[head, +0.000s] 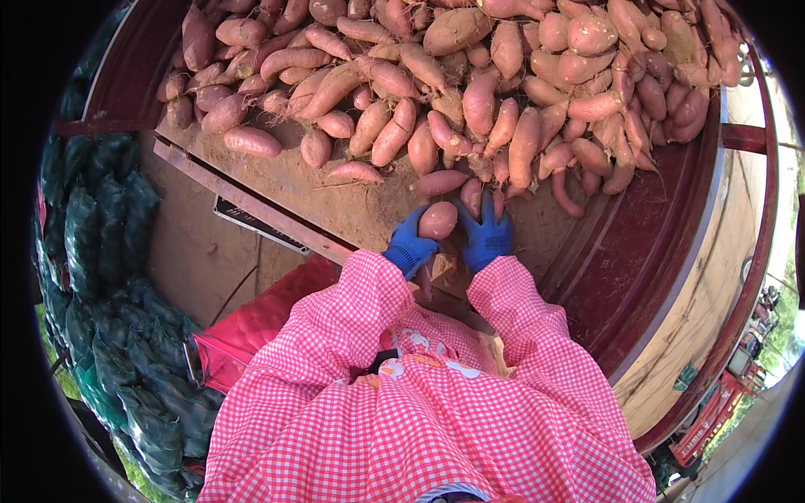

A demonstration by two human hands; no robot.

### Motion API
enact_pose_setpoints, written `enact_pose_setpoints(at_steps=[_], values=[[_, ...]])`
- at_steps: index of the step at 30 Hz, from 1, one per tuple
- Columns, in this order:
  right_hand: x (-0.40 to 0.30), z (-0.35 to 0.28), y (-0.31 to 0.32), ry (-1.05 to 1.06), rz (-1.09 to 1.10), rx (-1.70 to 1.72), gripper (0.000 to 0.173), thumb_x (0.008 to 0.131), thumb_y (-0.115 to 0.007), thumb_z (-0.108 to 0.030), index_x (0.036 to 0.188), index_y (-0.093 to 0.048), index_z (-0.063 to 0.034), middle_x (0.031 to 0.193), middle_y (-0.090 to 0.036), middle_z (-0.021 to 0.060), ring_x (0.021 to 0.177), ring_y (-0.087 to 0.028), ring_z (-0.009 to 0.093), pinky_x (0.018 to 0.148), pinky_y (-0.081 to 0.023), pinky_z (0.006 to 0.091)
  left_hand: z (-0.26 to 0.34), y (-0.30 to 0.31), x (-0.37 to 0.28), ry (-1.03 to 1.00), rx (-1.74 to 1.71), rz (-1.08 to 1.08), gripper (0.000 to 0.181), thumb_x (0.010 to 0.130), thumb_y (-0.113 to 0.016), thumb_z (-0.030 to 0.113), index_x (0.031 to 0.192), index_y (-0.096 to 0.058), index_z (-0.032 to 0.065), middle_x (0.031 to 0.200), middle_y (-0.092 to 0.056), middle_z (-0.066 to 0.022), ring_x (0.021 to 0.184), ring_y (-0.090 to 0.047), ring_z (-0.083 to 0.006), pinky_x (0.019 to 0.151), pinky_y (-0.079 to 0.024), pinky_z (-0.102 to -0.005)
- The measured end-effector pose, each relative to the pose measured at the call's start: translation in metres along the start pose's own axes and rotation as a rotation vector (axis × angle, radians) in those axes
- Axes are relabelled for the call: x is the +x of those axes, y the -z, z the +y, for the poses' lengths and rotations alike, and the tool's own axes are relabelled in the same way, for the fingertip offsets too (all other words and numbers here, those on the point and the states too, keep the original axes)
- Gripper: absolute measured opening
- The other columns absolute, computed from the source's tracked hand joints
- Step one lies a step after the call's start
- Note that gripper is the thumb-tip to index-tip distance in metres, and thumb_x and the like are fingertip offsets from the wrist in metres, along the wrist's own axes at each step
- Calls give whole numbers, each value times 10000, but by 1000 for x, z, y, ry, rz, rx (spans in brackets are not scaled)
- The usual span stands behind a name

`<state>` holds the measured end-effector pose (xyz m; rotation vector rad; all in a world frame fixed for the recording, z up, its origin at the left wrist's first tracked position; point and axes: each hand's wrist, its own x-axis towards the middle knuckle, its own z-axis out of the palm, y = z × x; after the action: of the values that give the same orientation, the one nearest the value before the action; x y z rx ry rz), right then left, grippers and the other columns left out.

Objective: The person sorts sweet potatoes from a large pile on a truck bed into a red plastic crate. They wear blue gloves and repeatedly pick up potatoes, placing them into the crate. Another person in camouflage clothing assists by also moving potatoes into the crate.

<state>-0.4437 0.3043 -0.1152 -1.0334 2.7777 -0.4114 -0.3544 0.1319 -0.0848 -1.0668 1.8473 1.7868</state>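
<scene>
My left hand (412, 242), in a blue knitted glove, holds a rounded pink sweet potato (438, 220). The tapered end of another sweet potato (425, 281) shows just below that wrist; whether it is held or lies there is unclear. My right hand (487, 236), gloved alike, reaches to the near edge of a heap of sweet potatoes (390, 78). Its spread thumb and fingers lie around a small sweet potato (470, 193), and I cannot tell whether they grip it. Soil and fine roots cling to many in the heap.
Close by my left forearm is a red mesh bag (251, 327). Filled dark green net sacks (119, 232) are stacked at the left. A metal rail (251, 200) crosses the board floor beside a black slotted object (258, 223). Maroon metal siding (635, 242) curves along the right.
</scene>
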Motion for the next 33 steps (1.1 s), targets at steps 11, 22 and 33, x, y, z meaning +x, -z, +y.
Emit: enact_pose_setpoints(at_steps=[11,22,33], values=[[1,13,-16,115,126,-110,490,861,-649,-213,1346,-632,-279,1509,-393,256,1317,-448,485,1046,-403,601,-88,68,-90,16,-524,38,795,735,-698,-86,1474,-449,70,1206,-651,-116,1024,-666,-251,870,-562,-399],[-54,23,-28,120,264,-138,429,861,-636,-160,1285,-649,-217,1437,-459,280,1282,-481,519,1059,-442,548,-157,153,-180,29,-682,224,828,717,-761,-59,1476,-457,72,1258,-647,-78,1127,-625,-206,963,-530,-386],[-46,-6,57,-604,586,1034,545,1006,-543,-136,1525,-388,-78,1369,-534,138,1190,-562,245,971,-469,335,-117,179,-196,-52,-862,109,747,777,-661,-68,1481,-435,42,1246,-632,-132,1051,-650,-263,902,-548,-410]])
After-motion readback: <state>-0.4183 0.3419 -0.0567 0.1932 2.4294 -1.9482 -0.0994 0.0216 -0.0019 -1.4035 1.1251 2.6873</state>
